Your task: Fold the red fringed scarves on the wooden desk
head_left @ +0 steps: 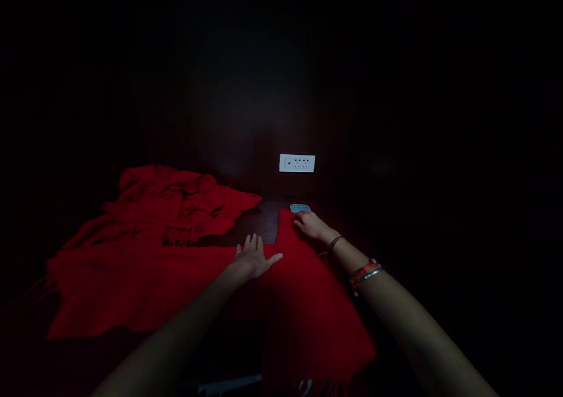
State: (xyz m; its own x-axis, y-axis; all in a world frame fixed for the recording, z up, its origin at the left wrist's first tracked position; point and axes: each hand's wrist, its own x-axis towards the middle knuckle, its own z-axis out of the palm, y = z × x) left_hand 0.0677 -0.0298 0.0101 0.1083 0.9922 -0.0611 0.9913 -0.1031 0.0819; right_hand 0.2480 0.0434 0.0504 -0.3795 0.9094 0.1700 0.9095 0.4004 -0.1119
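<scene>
A red fringed scarf (308,303) lies over the dark surface, one part running toward me and another part (145,285) stretching to the left. My left hand (254,261) rests on the scarf where these parts meet, palm down with fingers spread. At the far end of the cloth, my right hand (311,224) has its fingers bent and closed on the scarf's far edge. Its fingertips are partly hidden in the dim light. Just beyond the right hand is a phone (301,208) with a lit screen.
More red fringed cloth (176,200) is heaped at the back left. A white socket panel (297,163) is set in the dark wall behind. Part of the dark tabletop (259,221) shows between the cloths. The surroundings are too dark to make out.
</scene>
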